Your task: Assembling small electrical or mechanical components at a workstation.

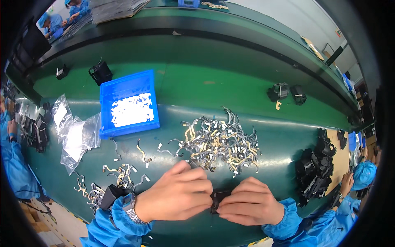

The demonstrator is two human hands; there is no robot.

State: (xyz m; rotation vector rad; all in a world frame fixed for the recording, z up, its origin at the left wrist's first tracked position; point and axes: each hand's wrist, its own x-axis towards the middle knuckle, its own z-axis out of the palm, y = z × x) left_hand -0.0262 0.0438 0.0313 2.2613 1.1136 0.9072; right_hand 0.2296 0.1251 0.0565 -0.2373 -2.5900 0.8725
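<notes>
Near the front edge of the green table, both my hands close on one small black plastic housing [219,199]. My right hand [252,202] grips its right side with curled fingers. My left hand [177,193] meets it from the left, fingertips pinched together; they hide whether a small part is between them. Just beyond my hands lies a pile of short cable harnesses [222,142] with grey and yellow wires and white connectors. Beside my left wrist sits a black plastic part [110,196] among more loose harnesses [123,175].
A blue bin [129,105] of small white pieces stands back left, beside clear plastic bags [80,136]. Black housings [316,168] are heaped at right near cardboard [337,162]. Other black parts [100,73] rest on the green ledge behind. Co-workers in blue sit at both sides.
</notes>
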